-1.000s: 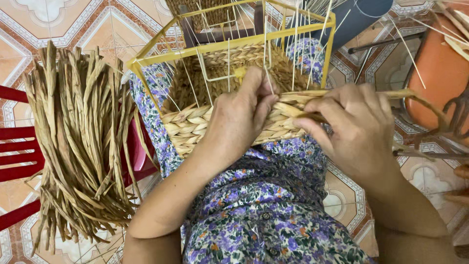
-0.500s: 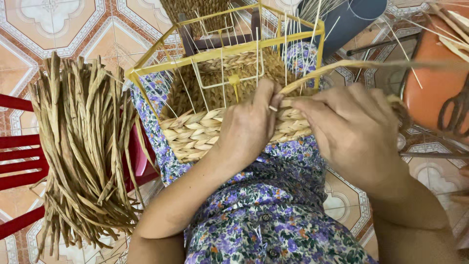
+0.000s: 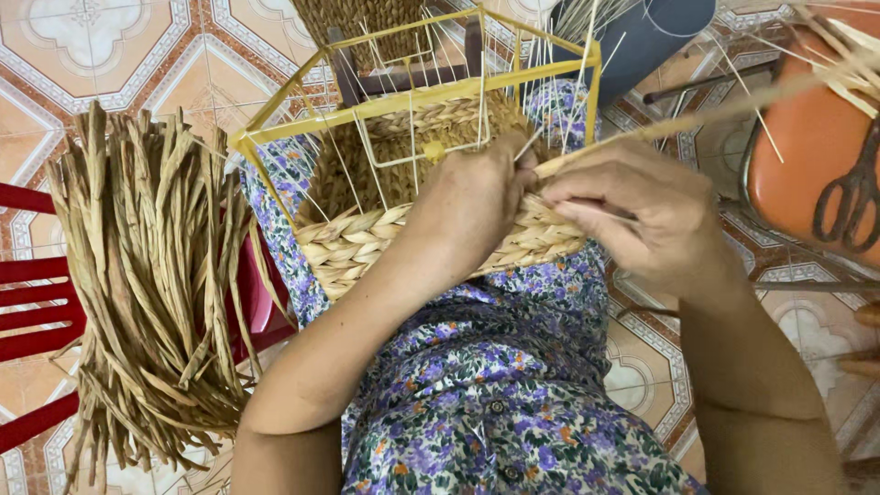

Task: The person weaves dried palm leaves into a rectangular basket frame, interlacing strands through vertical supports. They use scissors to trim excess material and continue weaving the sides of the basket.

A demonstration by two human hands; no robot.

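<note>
A half-woven straw basket (image 3: 367, 240) on a yellow wire frame (image 3: 412, 99) rests on my lap, over a purple flowered dress. My left hand (image 3: 477, 197) presses against the woven wall near the frame's right side, fingers curled on the weave. My right hand (image 3: 642, 215) pinches a long dried straw strand (image 3: 724, 108) that runs up and to the right from the basket's edge. Both hands meet at the basket's right front corner. Thin pale ribs stand up from the frame.
A thick bundle of dried straw (image 3: 156, 275) lies over a red plastic chair (image 3: 27, 312) at my left. Black scissors (image 3: 852, 197) rest on an orange stool (image 3: 807, 137) at the right. A dark grey cylinder (image 3: 642, 37) stands behind the basket on patterned floor tiles.
The right hand has pulled the straw strand out longer, up and to the right. The left hand stays pressed on the basket wall. The view has shifted slightly.
</note>
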